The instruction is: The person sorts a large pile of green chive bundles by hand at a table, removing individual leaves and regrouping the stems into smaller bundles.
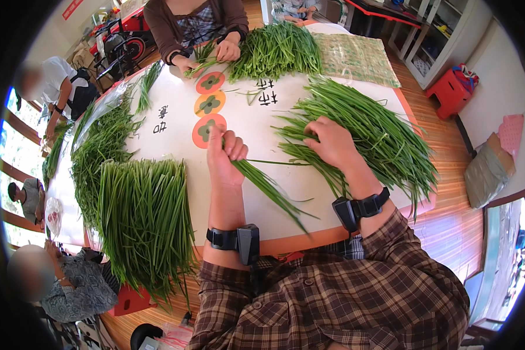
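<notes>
My left hand (pixel 226 155) grips a small bunch of green chives (pixel 271 183) by the stem ends, the leaves trailing down to the right over the table. One longer blade sticks out sideways from near this fist towards the loose pile. Over the near left part of that loose pile of chives (pixel 358 118) rests my right hand (pixel 330 142), fingers bent and touching the stalks. Whether it pinches any cannot be made out. Left of my left hand lies a thick stack of chives (pixel 144 210), cut ends level, leaves hanging over the table's near edge.
Across the table (pixel 262 218), a person's hands (pixel 210 57) handle chives beside another stack (pixel 280 50). A woven mat (pixel 356 59) lies at the far right. Tangled greens (pixel 100 153) and a clear plastic bag (pixel 103 109) line the left side. Other people are at the left. A red stool (pixel 450 94) stands right.
</notes>
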{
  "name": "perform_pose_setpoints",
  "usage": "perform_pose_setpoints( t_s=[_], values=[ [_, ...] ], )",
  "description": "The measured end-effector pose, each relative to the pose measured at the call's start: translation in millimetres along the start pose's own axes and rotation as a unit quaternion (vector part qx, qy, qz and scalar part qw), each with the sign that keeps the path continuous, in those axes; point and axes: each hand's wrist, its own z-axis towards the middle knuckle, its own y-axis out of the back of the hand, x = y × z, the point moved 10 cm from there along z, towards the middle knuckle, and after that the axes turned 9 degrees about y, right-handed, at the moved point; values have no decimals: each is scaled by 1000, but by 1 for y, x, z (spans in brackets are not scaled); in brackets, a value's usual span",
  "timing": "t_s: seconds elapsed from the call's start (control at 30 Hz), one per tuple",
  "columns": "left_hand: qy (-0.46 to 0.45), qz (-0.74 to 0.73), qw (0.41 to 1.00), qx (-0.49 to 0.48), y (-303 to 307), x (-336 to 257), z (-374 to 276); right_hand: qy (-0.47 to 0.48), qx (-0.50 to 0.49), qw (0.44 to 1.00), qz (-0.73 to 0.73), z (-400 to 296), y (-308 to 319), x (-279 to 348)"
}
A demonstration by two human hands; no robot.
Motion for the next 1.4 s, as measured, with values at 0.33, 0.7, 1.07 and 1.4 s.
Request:
perform_pose_setpoints(
  t_s=[0.33, 0.7, 1.07, 1.4],
  values=[
    [109, 245, 960, 75, -34, 62, -8, -24, -70, 948, 309, 5, 3, 27],
    [113, 240, 960, 83, -40, 71, -14, -47, -24, 916, 397, 0, -31, 29],
    [-60, 233, 969, -47, -5, 21, -2, 54, 51, 978, 193, 5, -23, 46],
    [-44, -157, 986, -34, 42, -16, 6, -43, -230, 906, 353, 3, 32, -15]
  ],
)
